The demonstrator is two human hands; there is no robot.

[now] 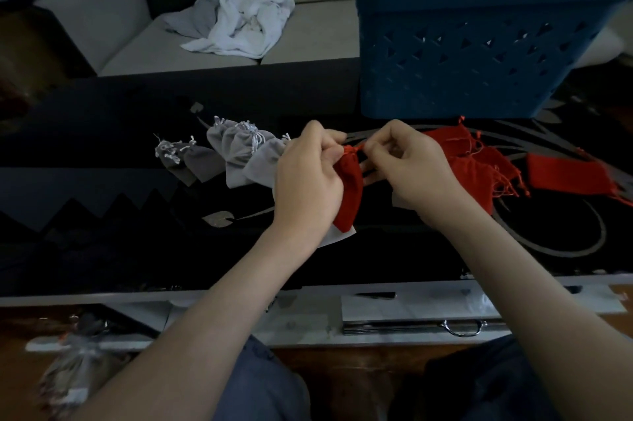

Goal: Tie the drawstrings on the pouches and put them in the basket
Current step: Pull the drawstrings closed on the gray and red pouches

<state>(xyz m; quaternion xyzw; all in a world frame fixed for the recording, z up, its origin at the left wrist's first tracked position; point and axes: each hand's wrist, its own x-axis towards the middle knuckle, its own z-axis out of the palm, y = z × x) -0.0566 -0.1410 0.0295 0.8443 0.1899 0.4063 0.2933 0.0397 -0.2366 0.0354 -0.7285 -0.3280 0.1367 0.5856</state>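
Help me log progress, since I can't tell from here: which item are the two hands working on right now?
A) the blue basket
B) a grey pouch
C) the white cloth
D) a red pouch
D: the left hand grips the neck of the red pouch while the right hand pinches its drawstring.

The left forearm [205,318] and right forearm [548,300] are bare from elbow to wrist, and so are the left hand [308,180] and right hand [421,174]. The soft blue-grey fabric trousers [260,383] cover the lap, faintly creased on the left leg and looking darker, almost navy, on the right.
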